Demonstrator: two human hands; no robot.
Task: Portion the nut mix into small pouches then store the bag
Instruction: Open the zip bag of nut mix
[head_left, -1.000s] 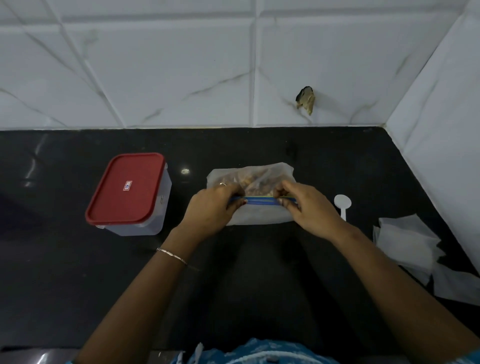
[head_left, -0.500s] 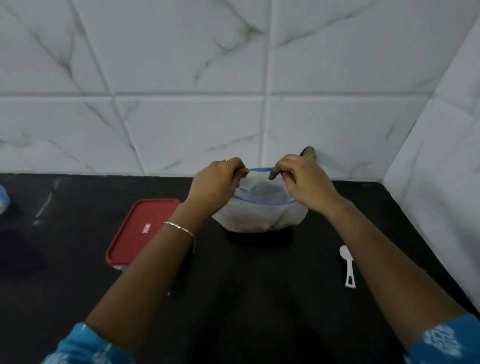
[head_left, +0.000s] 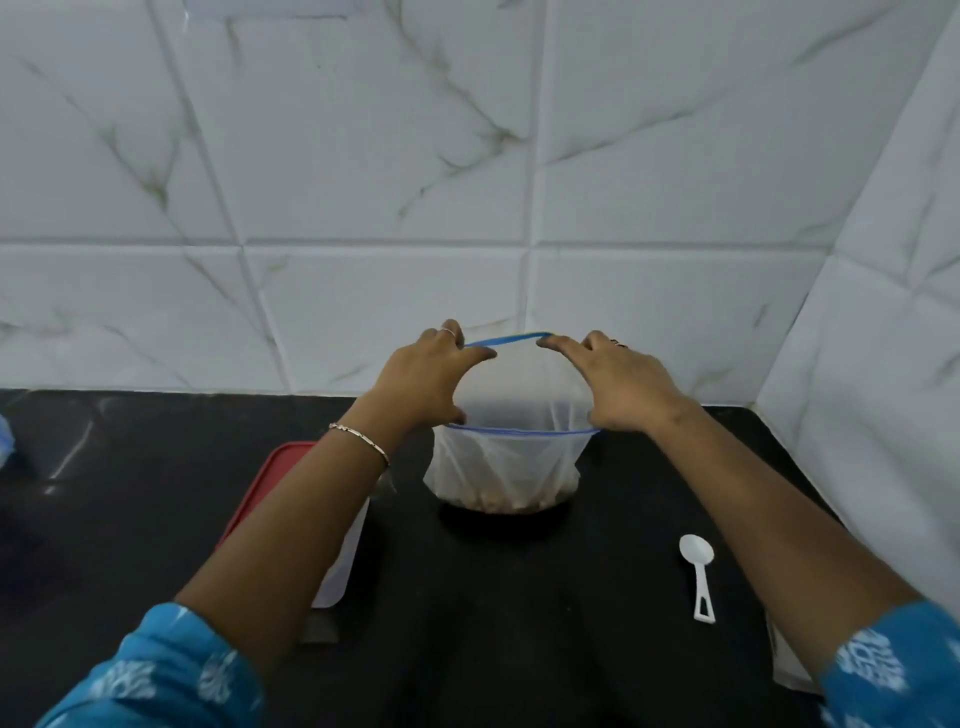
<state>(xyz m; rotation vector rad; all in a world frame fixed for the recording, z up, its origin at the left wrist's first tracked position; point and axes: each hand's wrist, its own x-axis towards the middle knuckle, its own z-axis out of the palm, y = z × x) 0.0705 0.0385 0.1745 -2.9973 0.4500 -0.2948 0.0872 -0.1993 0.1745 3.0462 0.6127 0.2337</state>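
Observation:
A clear zip bag (head_left: 506, 467) with a blue seal strip stands upright on the black counter, brown nuts settled at its bottom. Its mouth is pulled wide into a ring. My left hand (head_left: 428, 376) pinches the left side of the rim and my right hand (head_left: 618, 382) holds the right side, fingers stretched along the blue strip. A white plastic scoop (head_left: 698, 571) lies on the counter to the right of the bag.
A box with a red lid (head_left: 280, 499) sits left of the bag, partly hidden by my left forearm. White pouches (head_left: 787, 670) peek out at the lower right under my right sleeve. White marble-tiled walls close the back and right sides.
The bag went from lying flat with its seal pinched to standing upright, and its mouth has been spread wide open. The camera view tilted upward.

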